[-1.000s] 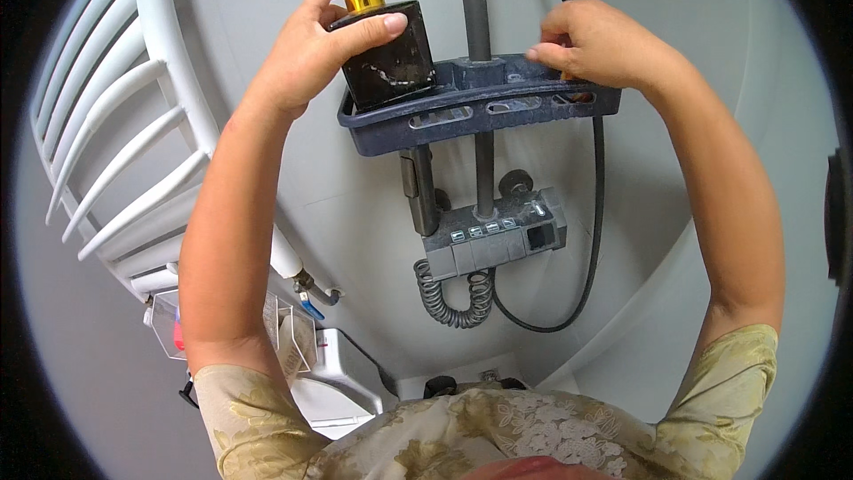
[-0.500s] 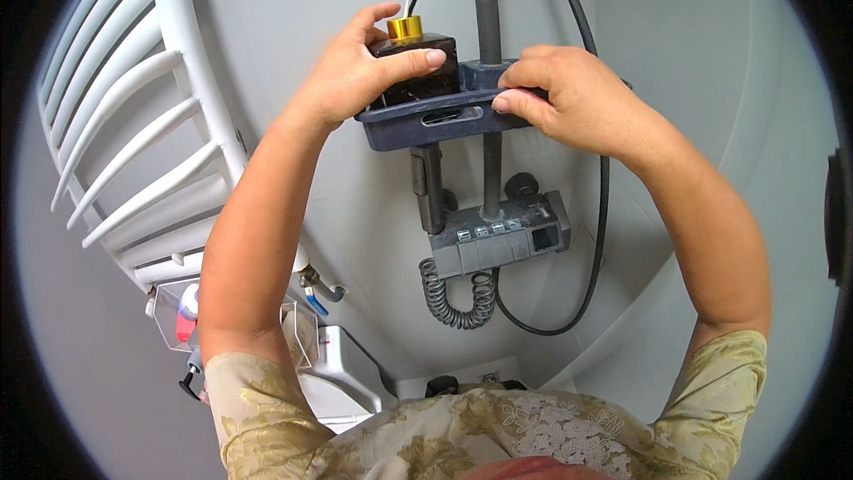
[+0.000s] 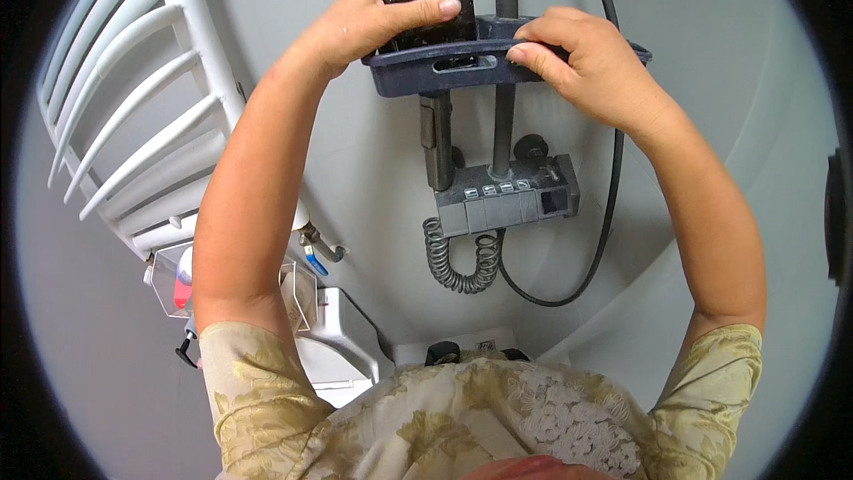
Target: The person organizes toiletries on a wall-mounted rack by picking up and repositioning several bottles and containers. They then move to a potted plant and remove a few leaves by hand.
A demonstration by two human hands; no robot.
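Head view: a dark square bottle [image 3: 433,22] with a gold cap sits in the left end of a navy plastic shelf [image 3: 444,67] clamped on a grey metal pole [image 3: 503,124]. Left hand [image 3: 369,22] wraps its fingers around the bottle; right hand [image 3: 591,67] pinches the shelf rim. Steadying the shelf seems wise. White curved towel rail [image 3: 133,124] far left.

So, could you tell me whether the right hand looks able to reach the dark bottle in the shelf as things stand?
Probably yes: the right hand grips the shelf rim just beside the dark bottle, nothing between them, though the left hand already wraps it.
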